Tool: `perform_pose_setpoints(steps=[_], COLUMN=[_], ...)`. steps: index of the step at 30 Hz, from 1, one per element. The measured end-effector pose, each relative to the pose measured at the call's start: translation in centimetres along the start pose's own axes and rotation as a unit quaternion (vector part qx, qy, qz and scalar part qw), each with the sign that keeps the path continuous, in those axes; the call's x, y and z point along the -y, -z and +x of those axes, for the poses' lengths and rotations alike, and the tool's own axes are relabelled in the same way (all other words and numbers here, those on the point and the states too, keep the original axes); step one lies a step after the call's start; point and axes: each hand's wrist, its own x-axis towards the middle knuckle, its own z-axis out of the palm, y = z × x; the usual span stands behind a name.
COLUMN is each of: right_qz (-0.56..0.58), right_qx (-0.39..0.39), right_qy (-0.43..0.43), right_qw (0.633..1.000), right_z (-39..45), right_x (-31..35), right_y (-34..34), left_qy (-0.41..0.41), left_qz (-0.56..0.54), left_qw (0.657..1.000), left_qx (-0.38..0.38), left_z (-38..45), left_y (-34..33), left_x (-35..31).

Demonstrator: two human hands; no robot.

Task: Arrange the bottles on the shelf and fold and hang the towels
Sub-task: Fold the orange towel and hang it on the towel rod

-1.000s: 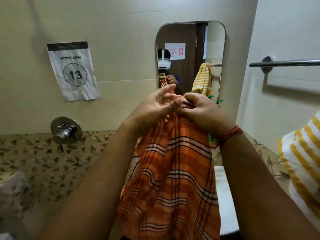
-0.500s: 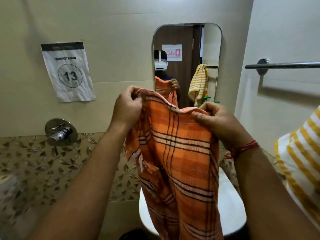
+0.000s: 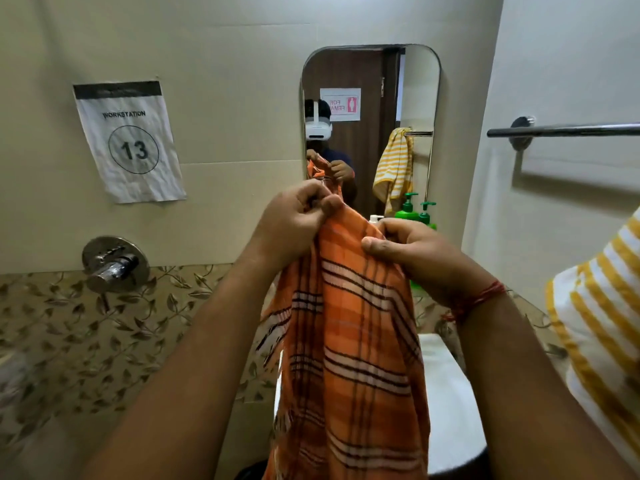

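Observation:
An orange plaid towel hangs down in front of me, over the sink. My left hand pinches its top edge at the left, and my right hand grips the top edge at the right, close beside the left. A yellow-and-white striped towel hangs at the far right. Two green pump bottles stand behind my right hand, below the mirror, partly hidden by it. A white bottle cap peeks out beside them.
A chrome towel bar is fixed on the right wall. A mirror hangs straight ahead; a white sink lies below the towel. A tap knob and a "Workstation 13" paper are on the left wall.
My hands spread the towel's top edge wide apart, then came back close together; the towel now hangs narrower. The view shifted a little, showing the green bottles.

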Motion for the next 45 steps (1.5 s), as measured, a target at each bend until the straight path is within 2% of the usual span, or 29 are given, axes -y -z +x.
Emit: perform_pose_setpoints(steps=[2,4,6,9,11,14,16,18,20,21,26,29,32,35,39,42,45], right_qz=[0.116,0.223,0.228,0.049,0.003,-0.028,0.014,0.150,0.287,0.319,0.265,0.161,0.166,0.109,0.024,-0.051,-0.093], right_qx=[0.013,-0.018,-0.061,-0.089,-0.086,-0.080,-0.074,-0.034,0.014,0.022,0.016,-0.048,-0.109,-0.127,-0.177,-0.171,-0.167], right_qy=[-0.024,-0.036,-0.036,0.021,0.075,0.119,0.102,0.041,-0.010,-0.028,-0.038,-0.020,-0.029,-0.025,0.050,0.096,0.107], right_qw=[0.993,0.974,0.971,0.995,0.993,0.989,0.992,0.987,0.958,0.947,0.963,0.986,0.980,0.986,0.983,0.979,0.976], right_z=[-0.9,-1.3,-0.9,-0.1,0.2,0.1,0.0,0.0,0.1,0.2,1.3,1.5,1.7,1.8,2.2,2.5,2.9], right_x=[-0.8,-1.2,-1.4,-0.8,-0.2,0.0,-0.2,-0.5,-0.6,-0.7,-1.9,-2.3,-2.9,-2.7,-1.5,-0.3,0.3], right_y=[0.7,1.3,1.5,0.8,0.2,0.1,0.3,0.4,0.1,-0.2,-1.2,-0.7,0.3,0.6,-0.8,-1.5,-1.7], left_qy=[0.047,0.076,0.076,0.079,0.103,0.114,0.112,0.108,0.093,0.084,0.054,0.078,0.104,0.112,0.129,0.059,0.022], left_qz=[-0.063,-0.078,-0.051,-0.036,-0.082,-0.119,-0.114,-0.129,-0.145,-0.146,-0.127,-0.154,-0.167,-0.180,-0.127,-0.050,-0.035], left_qw=[0.992,0.982,0.988,0.996,0.991,0.985,0.987,0.986,0.985,0.986,0.986,0.962,0.942,0.948,0.972,0.996,0.992], left_qx=[-0.102,-0.153,-0.121,-0.023,0.020,0.042,0.037,0.017,-0.006,-0.019,-0.094,-0.210,-0.272,-0.236,-0.153,-0.035,0.121], left_z=[0.1,0.3,0.5,0.6,0.4,0.2,0.3,0.5,0.6,0.7,1.1,1.4,1.7,1.6,1.2,0.8,0.5], left_y=[0.7,1.4,1.4,0.3,-0.3,-0.5,-0.6,-0.7,-0.9,-1.1,-2.1,-1.2,0.5,0.8,-0.3,-1.0,-1.8], left_x=[0.7,1.3,1.2,0.3,-0.3,-0.1,0.2,0.5,0.4,0.2,-0.3,0.2,0.7,0.7,0.5,0.1,-0.5])
